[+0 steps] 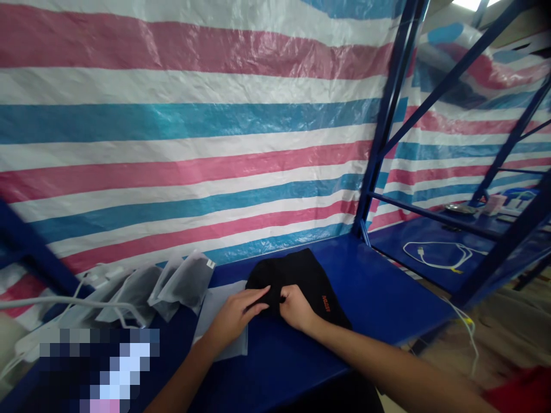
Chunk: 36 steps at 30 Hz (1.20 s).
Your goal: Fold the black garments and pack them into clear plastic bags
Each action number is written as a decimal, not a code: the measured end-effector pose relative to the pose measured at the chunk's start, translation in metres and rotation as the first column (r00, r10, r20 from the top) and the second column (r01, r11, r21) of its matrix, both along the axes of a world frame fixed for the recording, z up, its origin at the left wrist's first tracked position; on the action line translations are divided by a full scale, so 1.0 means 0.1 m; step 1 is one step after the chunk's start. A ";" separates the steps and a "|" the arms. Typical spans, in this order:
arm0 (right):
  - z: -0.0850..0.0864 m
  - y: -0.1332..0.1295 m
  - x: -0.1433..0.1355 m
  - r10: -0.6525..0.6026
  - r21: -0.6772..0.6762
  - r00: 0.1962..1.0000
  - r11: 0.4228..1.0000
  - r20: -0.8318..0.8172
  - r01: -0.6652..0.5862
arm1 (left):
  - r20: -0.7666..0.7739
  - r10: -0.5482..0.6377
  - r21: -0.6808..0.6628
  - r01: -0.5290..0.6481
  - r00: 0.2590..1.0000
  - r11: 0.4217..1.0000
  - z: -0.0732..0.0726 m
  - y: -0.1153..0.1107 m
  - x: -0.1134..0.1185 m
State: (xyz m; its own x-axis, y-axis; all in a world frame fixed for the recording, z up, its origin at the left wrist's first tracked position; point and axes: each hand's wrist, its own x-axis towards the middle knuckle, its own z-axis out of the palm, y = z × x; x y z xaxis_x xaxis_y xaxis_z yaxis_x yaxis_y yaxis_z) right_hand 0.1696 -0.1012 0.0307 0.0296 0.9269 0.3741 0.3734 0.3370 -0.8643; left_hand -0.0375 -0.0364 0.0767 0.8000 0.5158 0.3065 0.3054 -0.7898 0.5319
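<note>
left hand: thumb and fingers parted, at the cloth's edge. right hand: clenched against it; any pinch, cannot tell. black cloth, orange lettering, flat on blue tabletop. striped sheet behind.

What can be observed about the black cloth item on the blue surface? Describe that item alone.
The black cloth item looks soft and matte, with small orange lettering near its right edge. It lies rumpled on the blue surface, its left side meeting a grey translucent bag. The curled right hand appears to grip it; the left hand has its fingertips at it, their hold unclear.
</note>
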 end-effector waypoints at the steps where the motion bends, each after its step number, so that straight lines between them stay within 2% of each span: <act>1: 0.00 0.00 -0.01 -0.022 -0.005 0.999 1.000 -0.032 0.022 | -0.009 0.007 -0.009 -0.007 1.000 1.000 -0.02 -0.03 0.00; 5: 0.07 -0.03 -0.04 -0.061 0.015 0.989 0.998 -0.133 0.063 | -0.057 0.012 0.025 -0.010 0.998 1.000 -0.05 -0.12 -0.05; 11: 0.19 0.00 -0.11 0.051 0.092 0.977 0.995 -0.205 -0.033 | -0.054 0.044 0.000 -0.044 0.998 0.999 -0.05 -0.11 -0.08; 13: 0.22 0.00 -0.10 0.055 0.084 0.991 0.995 -0.119 -0.045 | -0.041 0.065 0.026 -0.064 0.997 0.998 -0.07 -0.08 -0.08; 15: 0.26 -0.05 -0.04 0.066 0.081 0.997 0.994 0.048 -0.069 | -0.013 0.095 0.085 -0.093 0.995 0.992 -0.11 -0.03 -0.09; 17: 0.30 -0.17 0.06 0.068 0.086 0.966 0.992 0.248 -0.092 | 0.012 0.111 0.174 -0.111 0.994 0.978 -0.15 0.01 -0.12; 22: 0.23 -0.66 0.51 0.008 0.059 0.757 0.996 0.653 -0.062 | -0.060 0.051 0.378 -0.024 0.997 0.926 -0.16 0.00 -0.19; 26: 0.13 -0.94 0.89 -0.034 0.026 0.619 0.999 0.785 0.021 | -0.127 0.057 0.441 0.005 0.990 0.897 -0.08 -0.16 -0.11; 29: 0.15 -1.05 1.05 -0.068 0.055 0.556 0.998 0.829 0.040 | -0.174 0.123 0.467 -0.028 0.977 0.884 -0.05 -0.31 0.02; 32: 0.31 -1.18 1.12 -0.038 0.033 0.575 0.999 0.817 0.019 | -0.237 0.182 0.482 -0.047 0.954 0.875 -0.05 -0.45 0.11; 34: 0.51 -1.22 1.15 0.079 -0.073 0.631 0.997 0.772 -0.036 | -0.258 0.185 0.489 -0.037 0.948 0.871 -0.06 -0.51 0.11; 36: 0.72 -1.14 1.19 0.257 -0.239 0.697 0.963 0.670 -0.125 | -0.251 0.178 0.501 -0.030 0.951 0.865 -0.07 -0.55 0.08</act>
State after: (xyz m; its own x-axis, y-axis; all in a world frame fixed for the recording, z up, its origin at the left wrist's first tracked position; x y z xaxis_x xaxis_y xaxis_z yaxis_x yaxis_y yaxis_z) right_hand 0.2887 -0.2150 0.1027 -0.3595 0.9311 0.0616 0.8284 0.3489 -0.4383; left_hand -0.0292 -0.0913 0.0700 0.8398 0.4449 0.3111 0.4772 -0.8782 -0.0322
